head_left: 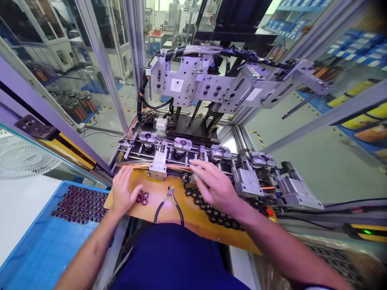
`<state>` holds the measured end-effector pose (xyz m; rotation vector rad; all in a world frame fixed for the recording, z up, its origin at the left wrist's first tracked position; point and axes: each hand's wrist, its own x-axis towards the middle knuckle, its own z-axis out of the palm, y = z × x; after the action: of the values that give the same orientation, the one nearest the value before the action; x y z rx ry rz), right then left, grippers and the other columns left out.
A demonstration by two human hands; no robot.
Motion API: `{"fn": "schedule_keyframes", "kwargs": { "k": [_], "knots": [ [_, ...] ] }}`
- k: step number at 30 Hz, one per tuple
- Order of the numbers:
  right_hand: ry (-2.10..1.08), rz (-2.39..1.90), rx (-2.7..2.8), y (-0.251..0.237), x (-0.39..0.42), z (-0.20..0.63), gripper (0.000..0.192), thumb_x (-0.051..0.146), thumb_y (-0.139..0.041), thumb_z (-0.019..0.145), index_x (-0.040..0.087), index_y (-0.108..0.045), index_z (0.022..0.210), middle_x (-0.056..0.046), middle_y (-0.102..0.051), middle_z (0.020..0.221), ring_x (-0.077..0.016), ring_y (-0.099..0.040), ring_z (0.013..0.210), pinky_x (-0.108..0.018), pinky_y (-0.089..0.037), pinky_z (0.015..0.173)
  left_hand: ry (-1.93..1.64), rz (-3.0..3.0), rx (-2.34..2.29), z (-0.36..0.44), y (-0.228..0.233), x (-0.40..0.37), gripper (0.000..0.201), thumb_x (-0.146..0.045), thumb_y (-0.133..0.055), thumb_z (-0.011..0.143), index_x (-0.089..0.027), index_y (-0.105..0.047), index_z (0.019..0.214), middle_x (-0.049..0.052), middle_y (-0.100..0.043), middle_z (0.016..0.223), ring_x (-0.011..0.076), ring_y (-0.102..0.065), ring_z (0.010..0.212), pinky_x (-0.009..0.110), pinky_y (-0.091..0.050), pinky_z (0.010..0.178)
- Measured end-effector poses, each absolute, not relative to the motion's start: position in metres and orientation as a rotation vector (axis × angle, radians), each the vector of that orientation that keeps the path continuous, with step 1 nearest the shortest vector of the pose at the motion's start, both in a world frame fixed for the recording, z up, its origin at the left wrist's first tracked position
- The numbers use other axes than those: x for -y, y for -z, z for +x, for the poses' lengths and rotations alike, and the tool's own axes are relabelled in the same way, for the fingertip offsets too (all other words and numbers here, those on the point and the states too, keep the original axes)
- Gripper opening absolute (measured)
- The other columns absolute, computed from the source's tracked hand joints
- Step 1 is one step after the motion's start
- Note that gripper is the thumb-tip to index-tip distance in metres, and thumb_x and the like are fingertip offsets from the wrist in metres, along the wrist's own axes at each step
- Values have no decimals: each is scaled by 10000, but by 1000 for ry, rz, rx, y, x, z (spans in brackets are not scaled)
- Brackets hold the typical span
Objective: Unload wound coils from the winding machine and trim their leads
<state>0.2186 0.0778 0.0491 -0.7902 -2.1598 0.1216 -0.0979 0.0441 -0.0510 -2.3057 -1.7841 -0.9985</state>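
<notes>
My left hand (123, 190) rests at the left end of the tan work board (196, 223), thumb apart from the fingers. Beside its thumb lie several small dark-red and copper rings (145, 197). My right hand (214, 186) hovers over the board's back edge with fingers stretched toward the machine; I see nothing held in it. Below and beside it, rows of black rings (208, 209) cover part of the board. Between my hands lies a pair of cutting pliers (171, 195), its dark handles spread toward me. The undersides of both hands are hidden.
Metal clamp stations (183, 145) line the machine behind the board, beneath a large bracket assembly (208, 86). A blue tray (45, 245) on the left holds many dark rings. A white fan (24, 155) stands at far left. Aluminium posts (104, 60) frame the space.
</notes>
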Motion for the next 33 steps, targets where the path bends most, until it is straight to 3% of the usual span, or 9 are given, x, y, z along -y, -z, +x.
{"fn": "schedule_keyframes", "kwargs": {
  "k": [4, 9, 18, 21, 25, 28, 33],
  "knots": [
    [-140, -908, 2016, -30, -37, 235, 509, 78, -535, 906, 235, -536, 1390, -143, -636, 1279, -272, -631, 1168, -474, -566, 986, 762, -2477, 1666, -87, 1, -135, 657, -509, -566, 902, -135, -452, 1431, 161, -457, 1534, 333, -315, 1474, 518, -237, 1190],
    [-158, -1142, 1906, 1, 8, 271, 510, 79, -557, 894, 245, -553, 1377, -132, -647, 1257, -264, -644, 1138, -459, -569, 977, 570, -2585, 1644, -62, -14, -190, 583, -464, -456, 960, -110, -464, 1423, 176, -460, 1528, 351, -260, 1492, 600, -130, 1182],
    [-170, -1513, 1833, 97, 54, 285, 268, 164, -496, 956, 177, -645, 1179, -118, -698, 1048, -241, -668, 976, -448, -582, 878, 446, -2588, 1686, -60, -23, -202, 574, -453, -395, 983, -82, -475, 1414, 187, -472, 1513, 394, -263, 1478, 652, -195, 1150],
    [-211, -1534, 1869, 109, 33, 269, 231, 216, -520, 960, 179, -672, 1131, -104, -684, 986, -240, -637, 942, -440, -562, 865, 558, -2567, 1665, -54, -47, -186, 577, -449, -466, 971, -81, -471, 1415, 176, -539, 1451, 396, -316, 1454, 653, -273, 1132],
    [-292, -1550, 1923, 110, 0, 248, 193, 236, -533, 963, 168, -696, 1043, -91, -655, 918, -226, -599, 915, -409, -528, 855, 1145, -2419, 1518, -36, -65, -120, 494, -356, -571, 937, -121, -525, 1369, 120, -590, 1384, 287, -447, 1386, 512, -355, 1160],
    [-375, -1529, 1943, 112, -20, 235, 161, 265, -552, 972, 158, -667, 1009, -52, -645, 927, -188, -606, 905, -383, -522, 851, 1355, -2593, 1458, -21, -48, -59, 410, -266, -620, 895, -165, -593, 1291, 112, -657, 1288, 257, -586, 1252, 466, -441, 1110],
    [-536, -1433, 1878, 111, -30, 220, 164, 249, -560, 972, 142, -651, 887, -38, -638, 896, -167, -606, 873, -366, -512, 841, 1331, -2789, 1702, -7, 2, -3, 328, -208, -673, 870, -194, -640, 1195, 93, -726, 1153, 229, -676, 1088, 410, -535, 991]
  ]
}}
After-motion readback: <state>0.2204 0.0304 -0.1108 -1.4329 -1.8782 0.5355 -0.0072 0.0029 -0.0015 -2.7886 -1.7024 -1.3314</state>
